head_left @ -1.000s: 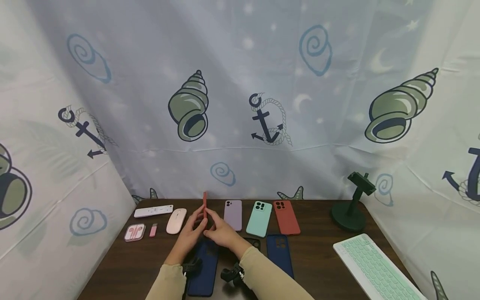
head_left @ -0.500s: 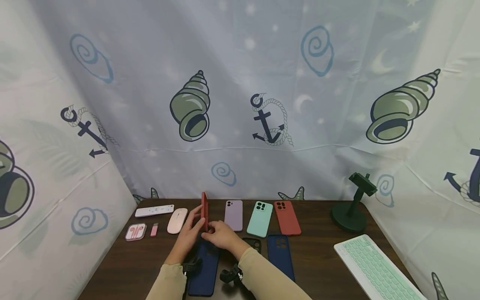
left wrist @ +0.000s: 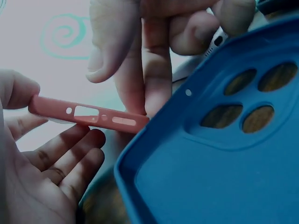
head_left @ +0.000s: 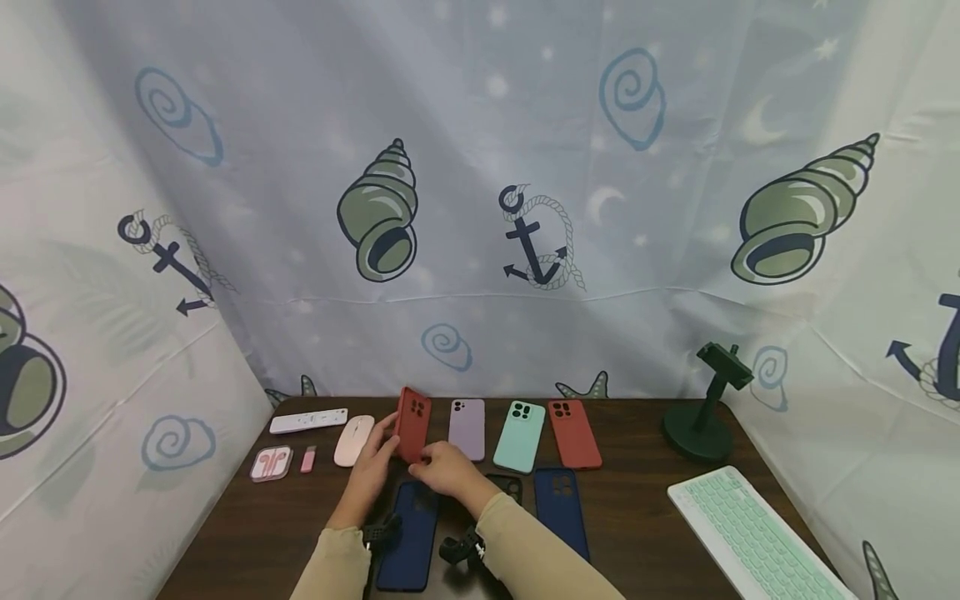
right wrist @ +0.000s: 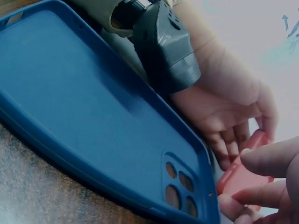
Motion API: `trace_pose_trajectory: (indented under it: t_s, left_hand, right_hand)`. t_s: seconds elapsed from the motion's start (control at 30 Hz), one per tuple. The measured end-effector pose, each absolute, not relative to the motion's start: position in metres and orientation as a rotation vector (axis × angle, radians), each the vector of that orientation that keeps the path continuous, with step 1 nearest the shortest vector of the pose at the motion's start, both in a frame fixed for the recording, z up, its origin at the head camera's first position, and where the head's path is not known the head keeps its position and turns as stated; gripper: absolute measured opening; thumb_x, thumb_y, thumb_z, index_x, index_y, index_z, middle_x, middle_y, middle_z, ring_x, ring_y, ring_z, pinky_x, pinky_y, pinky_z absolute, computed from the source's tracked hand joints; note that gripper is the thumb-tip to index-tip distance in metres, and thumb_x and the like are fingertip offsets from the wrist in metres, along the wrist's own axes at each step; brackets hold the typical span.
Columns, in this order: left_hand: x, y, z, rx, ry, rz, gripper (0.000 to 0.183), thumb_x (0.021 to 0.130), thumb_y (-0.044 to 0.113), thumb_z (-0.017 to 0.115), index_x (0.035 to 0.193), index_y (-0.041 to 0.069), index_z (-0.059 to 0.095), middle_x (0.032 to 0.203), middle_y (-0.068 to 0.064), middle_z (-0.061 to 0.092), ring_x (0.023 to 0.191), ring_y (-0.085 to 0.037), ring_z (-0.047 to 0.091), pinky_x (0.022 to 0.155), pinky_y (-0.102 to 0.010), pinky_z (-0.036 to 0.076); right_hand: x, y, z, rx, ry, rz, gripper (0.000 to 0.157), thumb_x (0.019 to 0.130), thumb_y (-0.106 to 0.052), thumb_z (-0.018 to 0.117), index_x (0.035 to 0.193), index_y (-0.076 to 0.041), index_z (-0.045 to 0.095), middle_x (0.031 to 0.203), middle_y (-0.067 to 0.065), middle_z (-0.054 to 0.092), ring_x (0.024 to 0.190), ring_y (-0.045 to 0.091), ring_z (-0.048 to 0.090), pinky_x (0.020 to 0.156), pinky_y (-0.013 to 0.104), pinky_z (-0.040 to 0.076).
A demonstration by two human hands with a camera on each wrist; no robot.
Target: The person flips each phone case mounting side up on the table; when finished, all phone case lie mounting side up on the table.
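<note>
A red phone case (head_left: pixel 413 427) stands tilted between my two hands, its back with the camera cutouts showing in the head view. My left hand (head_left: pixel 371 471) holds the case along its left side. In the left wrist view, the thumb is at one end of the red case's slotted edge (left wrist: pixel 88 113) and the fingers lie beneath. At the lower right corner my right hand (head_left: pixel 450 475) pinches the case; its fingertips also show on the red case (right wrist: pixel 250 175) in the right wrist view. A dark blue phone case (head_left: pixel 407 537) lies below my hands, hollow side up.
Purple (head_left: pixel 467 431), mint (head_left: pixel 519 438) and another red phone case (head_left: pixel 576 437) lie behind, with a second blue one (head_left: pixel 562 508) nearer. At left are a pink mouse (head_left: pixel 352 442), white remote (head_left: pixel 307 422), boxed earphones (head_left: pixel 270 465) and pink USB stick (head_left: pixel 307 460). Right: green stand (head_left: pixel 697 437), keyboard (head_left: pixel 757 533).
The red case has turned from edge-on to showing its back. My right hand has shifted down to its lower corner, while my left hand keeps hold of the left side.
</note>
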State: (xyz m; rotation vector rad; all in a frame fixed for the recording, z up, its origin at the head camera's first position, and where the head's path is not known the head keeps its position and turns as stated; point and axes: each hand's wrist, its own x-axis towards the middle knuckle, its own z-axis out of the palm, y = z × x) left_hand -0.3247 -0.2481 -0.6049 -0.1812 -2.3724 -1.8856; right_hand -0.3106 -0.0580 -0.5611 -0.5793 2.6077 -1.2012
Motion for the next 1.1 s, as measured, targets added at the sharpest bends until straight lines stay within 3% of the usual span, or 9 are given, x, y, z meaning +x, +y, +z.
trace_pose_trajectory:
  t_s: [0.13, 0.23, 0.33, 0.47, 0.57, 0.7, 0.83, 1.1]
  left_hand:
    - [-0.325, -0.247, -0.607, -0.127, -2.452, -1.820, 0.051, 0.109, 0.025, 0.045, 0.158, 0.016, 0.034, 0.155, -0.016, 0.044, 0.144, -0.033, 0.042, 0.115, -0.051, 0.035]
    - [-0.326, -0.246, -0.607, -0.127, -2.566, -1.636, 0.062, 0.105, 0.024, 0.056, 0.158, 0.006, 0.030, 0.154, -0.022, 0.042, 0.142, -0.040, 0.043, 0.113, -0.057, 0.037]
    - [-0.327, -0.244, -0.606, -0.148, -2.650, -1.402, 0.078, 0.096, 0.027, 0.071, 0.157, -0.001, 0.031, 0.142, -0.027, 0.046, 0.128, -0.040, 0.048, 0.104, -0.058, 0.042]
    - [-0.326, -0.242, -0.605, -0.181, -2.681, -1.240, 0.091, 0.084, 0.030, 0.083, 0.154, -0.004, 0.035, 0.132, -0.026, 0.043, 0.115, -0.039, 0.040, 0.095, -0.053, 0.039]
    - [-0.326, -0.239, -0.606, -0.185, -2.721, -1.146, 0.094, 0.081, 0.030, 0.086, 0.152, -0.006, 0.037, 0.130, -0.026, 0.041, 0.114, -0.040, 0.035, 0.091, -0.050, 0.033]
    - [-0.325, -0.236, -0.607, -0.185, -2.779, -1.007, 0.094, 0.083, 0.030, 0.083, 0.150, -0.014, 0.035, 0.131, -0.033, 0.042, 0.116, -0.048, 0.036, 0.093, -0.056, 0.031]
    - [-0.324, -0.232, -0.607, -0.151, -2.820, -0.939, 0.088, 0.087, 0.030, 0.078, 0.150, -0.013, 0.034, 0.135, -0.035, 0.042, 0.118, -0.050, 0.036, 0.094, -0.061, 0.030]
    - [-0.324, -0.229, -0.605, -0.123, -2.795, -0.992, 0.079, 0.088, 0.028, 0.076, 0.152, -0.001, 0.040, 0.136, -0.028, 0.044, 0.114, -0.044, 0.038, 0.089, -0.058, 0.031]
  right_hand:
    - [-0.306, -0.058, -0.557, -0.550, 2.655, -1.134, 0.022, 0.097, -0.031, 0.066, 0.083, -0.015, 0.069, 0.056, -0.005, 0.053, 0.048, 0.012, 0.048, 0.048, 0.028, 0.037]
    - [-0.305, -0.058, -0.555, -0.545, 2.684, -1.093, 0.026, 0.097, -0.032, 0.066, 0.077, -0.015, 0.066, 0.055, -0.006, 0.050, 0.047, 0.012, 0.046, 0.048, 0.028, 0.035]
    - [-0.304, -0.056, -0.554, -0.546, 2.701, -1.077, 0.028, 0.096, -0.031, 0.066, 0.073, -0.015, 0.064, 0.054, -0.007, 0.047, 0.047, 0.011, 0.045, 0.047, 0.027, 0.034]
    - [-0.303, -0.055, -0.553, -0.555, 2.720, -1.076, 0.026, 0.096, -0.030, 0.067, 0.074, -0.016, 0.063, 0.054, -0.008, 0.047, 0.047, 0.011, 0.045, 0.047, 0.027, 0.034]
    - [-0.302, -0.053, -0.554, -0.555, 2.724, -1.084, 0.026, 0.097, -0.029, 0.066, 0.075, -0.015, 0.062, 0.056, -0.007, 0.046, 0.048, 0.010, 0.044, 0.048, 0.026, 0.034]
    - [-0.299, -0.051, -0.557, -0.543, 2.712, -1.147, 0.029, 0.098, -0.028, 0.065, 0.074, -0.013, 0.058, 0.058, -0.007, 0.043, 0.050, 0.011, 0.040, 0.050, 0.026, 0.032]
    - [-0.297, -0.049, -0.558, -0.549, 2.687, -1.227, 0.029, 0.098, -0.025, 0.064, 0.074, -0.012, 0.057, 0.059, -0.008, 0.042, 0.051, 0.010, 0.039, 0.051, 0.026, 0.031]
    - [-0.300, -0.044, -0.562, -0.565, 2.655, -1.281, 0.019, 0.098, -0.025, 0.064, 0.084, -0.012, 0.063, 0.061, -0.008, 0.047, 0.052, 0.009, 0.042, 0.051, 0.025, 0.033]
